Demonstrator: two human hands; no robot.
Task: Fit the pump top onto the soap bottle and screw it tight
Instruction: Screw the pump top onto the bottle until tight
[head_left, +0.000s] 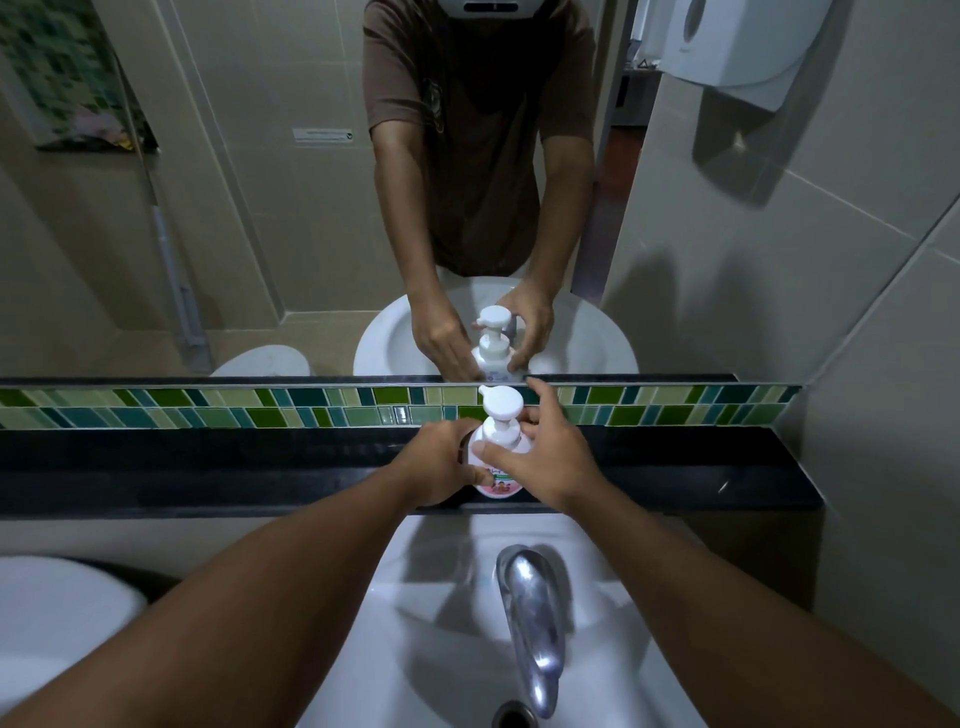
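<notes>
On black ledge (727, 483) | soap bottle (496, 486) upright | white pump top (501, 410) seated

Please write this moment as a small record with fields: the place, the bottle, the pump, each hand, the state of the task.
place: black ledge under a mirror, behind a white sink with a chrome tap
soap bottle: upright on the ledge
pump top: sits on the bottle neck
left hand: wraps the bottle body
right hand: fingers at the pump collar
task: pump is on; tightness cannot be told
</notes>
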